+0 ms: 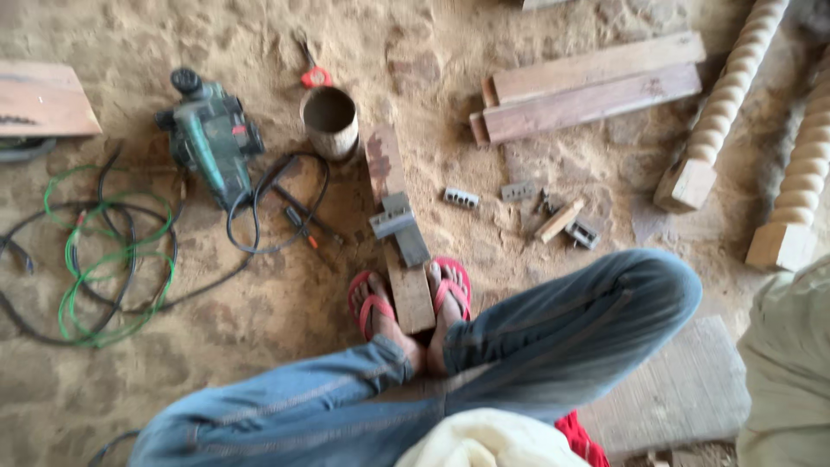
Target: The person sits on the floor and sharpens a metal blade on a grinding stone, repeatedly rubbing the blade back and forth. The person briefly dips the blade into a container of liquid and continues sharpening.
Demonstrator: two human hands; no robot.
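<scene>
Neither of my hands shows in the head view. I sit with my knees apart in blue jeans, my feet in red sandals on either side of a narrow wooden board on the sandy floor. A grey metal blade piece lies across that board just beyond my toes. A pale cloth bundle rests in my lap.
A green electric planer with black and green cables lies at left. A round wooden cup, a red-handled tool, small metal blocks, stacked planks and twisted turned posts lie around. Another person's sleeve is at right.
</scene>
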